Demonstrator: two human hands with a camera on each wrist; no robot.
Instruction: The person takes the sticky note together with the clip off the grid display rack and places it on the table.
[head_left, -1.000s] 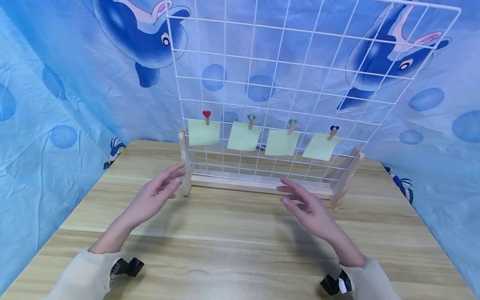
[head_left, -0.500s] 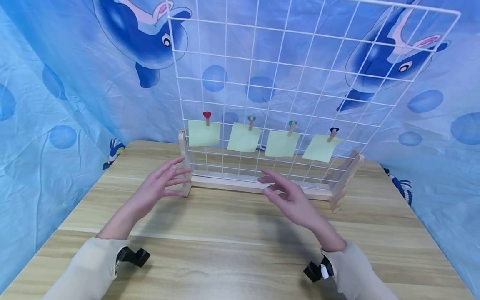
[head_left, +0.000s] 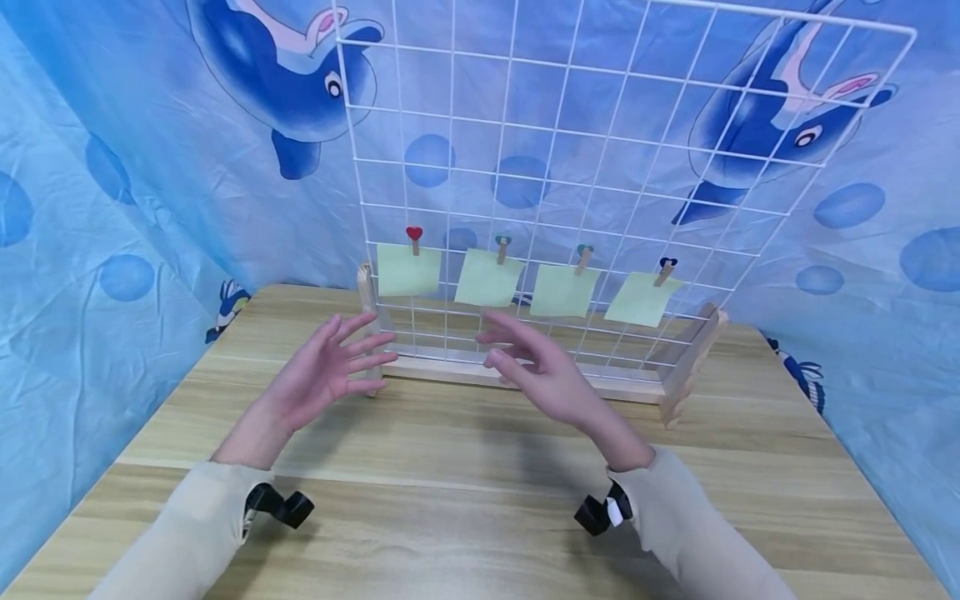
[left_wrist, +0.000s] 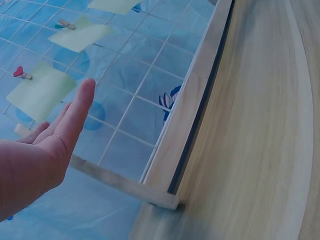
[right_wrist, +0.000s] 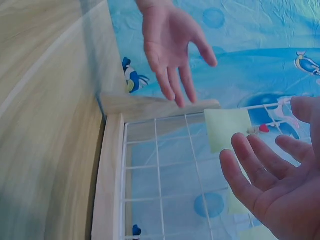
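Note:
My left hand hovers over the table with spread fingers, near the left wooden foot of a white wire grid. Nothing is in it. To its right, my right hand is held in front of the grid's lower part, fingers loosely bent and holding nothing. Several pale green paper notes hang in a row on the grid, the leftmost note under a clothespin with a red heart. The rightmost note hangs tilted from a clothespin with a dark heart. Both palms show in the right wrist view.
The grid stands in a wooden base toward the back of the wooden table. Behind and at both sides hangs a blue curtain printed with dolphins. The right wooden foot juts forward.
My right hand has moved left toward the middle of the grid. My left hand has shifted slightly right, turned its palm and spread its fingers. The notes have stayed put.

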